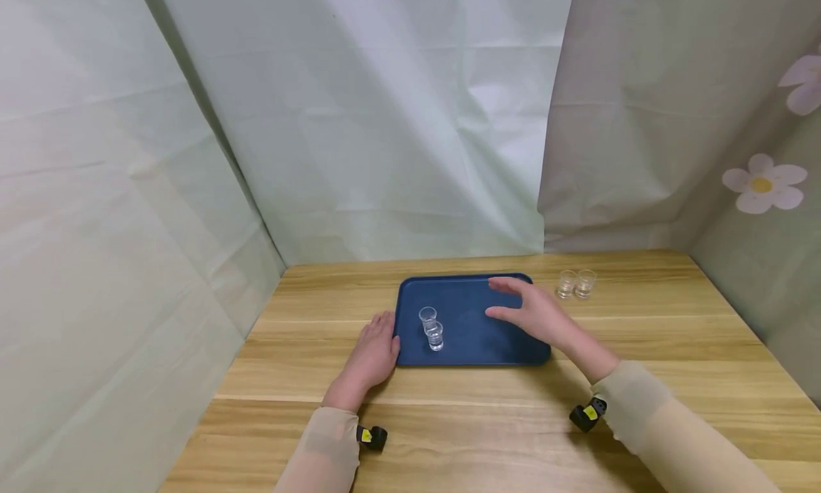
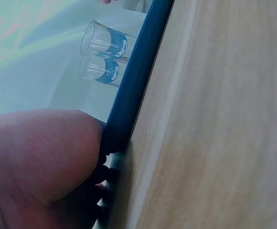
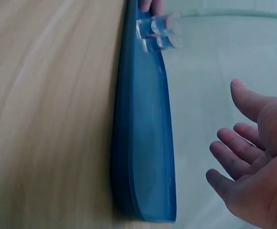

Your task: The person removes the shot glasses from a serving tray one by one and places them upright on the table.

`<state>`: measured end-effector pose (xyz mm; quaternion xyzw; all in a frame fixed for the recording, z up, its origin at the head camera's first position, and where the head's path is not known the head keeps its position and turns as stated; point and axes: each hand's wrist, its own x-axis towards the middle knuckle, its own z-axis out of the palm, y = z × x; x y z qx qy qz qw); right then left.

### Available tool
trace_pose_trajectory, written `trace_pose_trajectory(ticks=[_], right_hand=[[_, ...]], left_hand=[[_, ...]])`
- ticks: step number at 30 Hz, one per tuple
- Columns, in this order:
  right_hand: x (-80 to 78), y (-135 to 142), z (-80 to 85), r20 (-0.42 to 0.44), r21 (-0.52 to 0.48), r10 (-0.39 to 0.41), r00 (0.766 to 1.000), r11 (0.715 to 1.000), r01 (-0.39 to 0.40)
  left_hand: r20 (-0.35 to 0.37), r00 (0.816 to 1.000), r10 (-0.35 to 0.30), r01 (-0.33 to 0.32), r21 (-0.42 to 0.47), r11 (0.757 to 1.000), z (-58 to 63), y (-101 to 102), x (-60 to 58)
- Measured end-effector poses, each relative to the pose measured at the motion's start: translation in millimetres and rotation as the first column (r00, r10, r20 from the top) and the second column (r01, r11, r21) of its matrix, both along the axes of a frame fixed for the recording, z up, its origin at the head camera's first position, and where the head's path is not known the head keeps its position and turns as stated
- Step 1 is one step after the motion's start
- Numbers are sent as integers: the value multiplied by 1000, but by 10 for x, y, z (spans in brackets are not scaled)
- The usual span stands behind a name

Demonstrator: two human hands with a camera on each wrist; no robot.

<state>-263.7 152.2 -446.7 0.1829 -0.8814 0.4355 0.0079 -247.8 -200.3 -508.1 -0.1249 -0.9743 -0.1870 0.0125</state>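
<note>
A dark blue tray (image 1: pixel 477 340) lies on the table, with two small clear shot glasses standing on its left part: the rear glass (image 1: pixel 427 318) and the front glass (image 1: pixel 436 338), close together. My left hand (image 1: pixel 374 352) rests flat at the tray's left edge, its thumb side against the rim; the left wrist view shows the tray rim (image 2: pixel 133 86) right by it. Over the right side of the tray hovers my right hand (image 1: pixel 539 315), thumb and fingers spread apart. In the right wrist view nothing lies between those fingers (image 3: pixel 234 150).
Two more clear shot glasses (image 1: pixel 575 285) stand side by side on the wooden table (image 1: pixel 449 414), behind and right of the tray. Pale fabric curtains (image 1: pixel 410 137) enclose the table at the back and sides.
</note>
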Motion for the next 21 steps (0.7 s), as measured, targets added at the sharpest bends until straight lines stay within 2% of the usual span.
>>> trace_pose_trajectory(ticks=[6, 14, 21], right_hand=[[54, -168, -14, 53, -11, 51, 997, 999, -50], [100, -344, -11, 66, -22, 88, 994, 996, -87], [150, -493, -84, 79, -12, 129, 988, 992, -128]], left_hand=[[-6, 1000, -2, 2, -11, 1000, -7, 7, -12], [7, 1000, -1, 1, -7, 1000, 8, 26, -19], [10, 1000, -3, 3, 1, 1000, 14, 30, -11]])
